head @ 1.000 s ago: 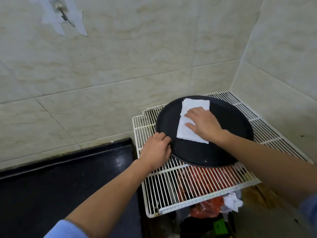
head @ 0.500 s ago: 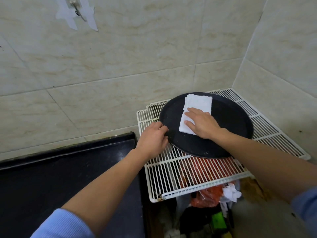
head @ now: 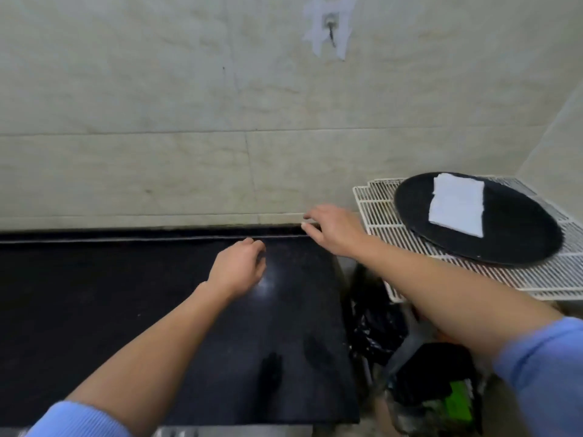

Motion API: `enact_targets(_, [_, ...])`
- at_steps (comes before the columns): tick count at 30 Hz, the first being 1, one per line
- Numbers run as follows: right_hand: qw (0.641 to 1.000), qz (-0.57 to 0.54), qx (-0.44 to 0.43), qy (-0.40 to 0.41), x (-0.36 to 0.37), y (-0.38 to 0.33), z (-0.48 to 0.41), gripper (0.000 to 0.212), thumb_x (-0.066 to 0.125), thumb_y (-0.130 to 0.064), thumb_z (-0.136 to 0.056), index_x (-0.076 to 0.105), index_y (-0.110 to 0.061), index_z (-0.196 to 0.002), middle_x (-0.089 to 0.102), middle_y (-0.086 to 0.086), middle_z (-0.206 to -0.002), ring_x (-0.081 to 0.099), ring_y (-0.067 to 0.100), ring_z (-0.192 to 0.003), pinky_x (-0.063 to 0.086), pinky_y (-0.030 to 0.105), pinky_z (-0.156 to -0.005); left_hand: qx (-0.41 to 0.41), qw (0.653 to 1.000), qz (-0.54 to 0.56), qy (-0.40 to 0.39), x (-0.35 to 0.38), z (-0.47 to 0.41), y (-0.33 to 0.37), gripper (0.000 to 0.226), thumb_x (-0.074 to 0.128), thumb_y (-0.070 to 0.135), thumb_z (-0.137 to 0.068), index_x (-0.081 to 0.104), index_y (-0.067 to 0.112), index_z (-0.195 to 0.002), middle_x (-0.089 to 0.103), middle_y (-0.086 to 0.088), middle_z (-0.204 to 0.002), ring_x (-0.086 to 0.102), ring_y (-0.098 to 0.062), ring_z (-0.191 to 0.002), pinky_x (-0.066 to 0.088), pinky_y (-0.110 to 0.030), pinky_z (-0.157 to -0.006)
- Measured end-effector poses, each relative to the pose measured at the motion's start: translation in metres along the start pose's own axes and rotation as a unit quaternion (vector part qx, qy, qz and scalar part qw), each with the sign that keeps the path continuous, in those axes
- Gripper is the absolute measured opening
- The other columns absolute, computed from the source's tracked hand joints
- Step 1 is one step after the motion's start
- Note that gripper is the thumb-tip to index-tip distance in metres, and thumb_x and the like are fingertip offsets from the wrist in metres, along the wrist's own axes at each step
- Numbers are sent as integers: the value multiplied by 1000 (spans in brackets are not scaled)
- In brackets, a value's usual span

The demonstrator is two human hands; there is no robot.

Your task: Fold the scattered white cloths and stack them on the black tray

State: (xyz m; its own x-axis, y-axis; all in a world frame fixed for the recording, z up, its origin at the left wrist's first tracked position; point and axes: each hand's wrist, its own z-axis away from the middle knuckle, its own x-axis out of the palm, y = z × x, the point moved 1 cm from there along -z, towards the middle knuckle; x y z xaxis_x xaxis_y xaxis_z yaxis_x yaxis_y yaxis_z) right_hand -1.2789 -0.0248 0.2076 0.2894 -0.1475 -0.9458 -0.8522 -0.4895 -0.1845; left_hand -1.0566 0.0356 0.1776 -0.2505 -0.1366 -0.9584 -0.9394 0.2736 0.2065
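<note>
A round black tray (head: 517, 244) rests on a white wire rack (head: 375, 203) at the right. On the tray lies a stack of folded white cloths (head: 457, 208), touched by neither hand. My left hand (head: 238, 266) hovers over the black counter (head: 126, 310) with its fingers loosely curled and nothing in it. My right hand (head: 331, 228) is above the counter's back right corner, fingers spread, holding nothing. No loose cloths show on the counter.
A tiled wall rises right behind the counter, with a taped hook (head: 331, 26) high up. Between the counter and the rack is a gap with black bags and a green item (head: 457, 402) below. A side wall closes in the rack at the right.
Both hands have left the tray and the cloth stack and swung left over the black counter. The view has turned left, so the tray now sits at the right edge.
</note>
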Motion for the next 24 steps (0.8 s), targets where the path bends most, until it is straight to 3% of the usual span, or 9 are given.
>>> enact_targets(10, [982,-41,-169,-79,93,-273,-53,33,45,-45,-95,59,-25,-116,63,-2,-113,60,24,-101,49,38,-80,-207,976,-61,-4,-79,215,-205,20,48,30,-91,58,19,-103,62,-1,-104,60,-27,-96,47,-36,-73])
enact_targets(17, [944,-61,-300,-125,157,-445,-95,31,44,-45,-96,58,-26,-116,63,-4,-114,60,23,-102,47,36,-79,-354,932,-74,12,-101,341,-307,17,48,31,-89,58,21,-98,63,-1,-100,61,-26,-95,47,-35,-71])
enact_targets(24, [892,-106,-408,-163,224,-599,-143,32,45,-44,-96,59,-24,-117,63,-4,-114,60,22,-103,46,35,-80,-477,874,-91,4,-135,422,-404,27,48,27,-89,59,19,-112,66,-5,-109,60,-28,-102,49,-37,-80])
